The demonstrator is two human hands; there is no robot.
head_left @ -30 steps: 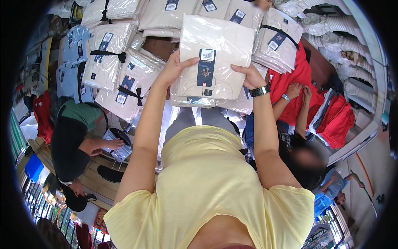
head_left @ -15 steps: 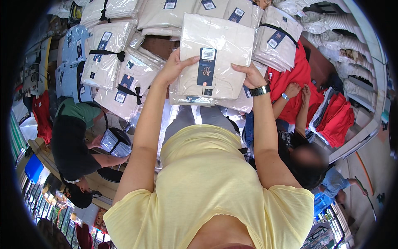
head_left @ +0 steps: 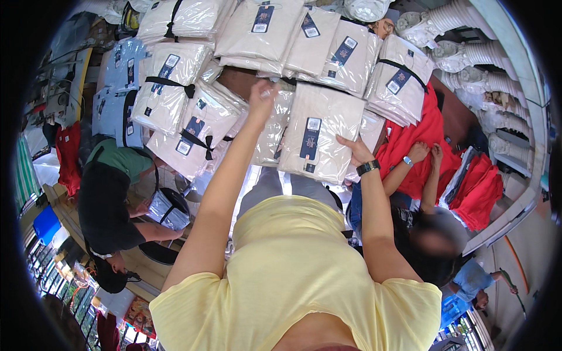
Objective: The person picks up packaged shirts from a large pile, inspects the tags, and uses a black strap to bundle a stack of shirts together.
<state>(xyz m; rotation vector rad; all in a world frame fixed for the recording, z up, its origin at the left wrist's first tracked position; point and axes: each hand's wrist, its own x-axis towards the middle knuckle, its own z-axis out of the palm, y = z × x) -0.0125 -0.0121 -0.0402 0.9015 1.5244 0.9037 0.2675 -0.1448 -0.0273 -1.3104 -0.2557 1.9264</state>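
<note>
A folded cream garment in a clear plastic bag, with a dark blue tag, lies slightly turned in front of me. My right hand grips its right edge, thumb on top and the other fingers hidden beneath. My left hand is off this pack, to its upper left, with fingers curled and blurred; whether it holds anything is unclear. Just below the left hand, partly covered by the gripped pack, is another bagged cream garment.
Stacks of bagged cream garments line the far side, some tied with black strips, like the left stack. Blue bagged garments sit farther left. One person works at left; another's hands touch red cloth at right.
My left hand has let go of the bagged cream garment and moved away from its left edge. The pack has come lower and to the right, still in my right hand.
</note>
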